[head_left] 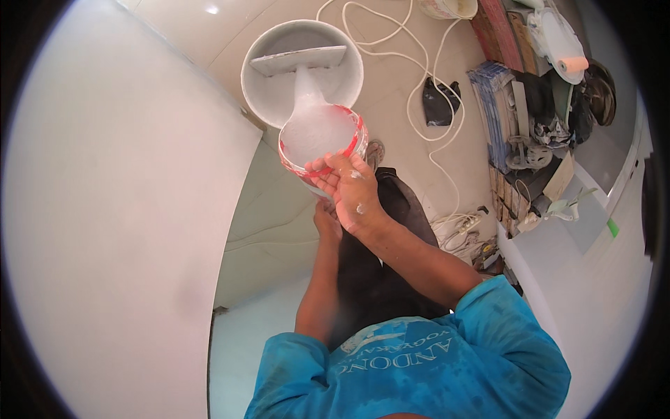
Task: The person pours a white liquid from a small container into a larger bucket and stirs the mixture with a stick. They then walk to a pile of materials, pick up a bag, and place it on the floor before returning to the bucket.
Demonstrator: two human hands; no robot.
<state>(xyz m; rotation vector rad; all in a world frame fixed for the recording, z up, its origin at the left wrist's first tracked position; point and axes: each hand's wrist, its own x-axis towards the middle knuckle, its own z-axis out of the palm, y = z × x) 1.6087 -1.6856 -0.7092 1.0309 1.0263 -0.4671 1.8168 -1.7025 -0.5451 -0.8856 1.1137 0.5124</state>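
Note:
A red-rimmed bucket [322, 129] is tilted forward, pouring a thick white liquid [307, 87] into a larger white bucket [252, 94] on the tiled floor. A pale flat board [265, 64] lies across the inside of the larger bucket. My right hand [346, 180] grips the near rim of the tilted bucket, with white smears on the skin. My left hand [326, 216] holds the lower part of that bucket from below, partly hidden by my right hand and the bucket.
White cables [433, 140] loop over the tiles around a black plastic bag [440, 105]. Stacked boards [488, 115], a paint roller [574, 64] and other tools line the right. A large white panel [112, 230] fills the left. Another bucket [447, 7] stands at the top.

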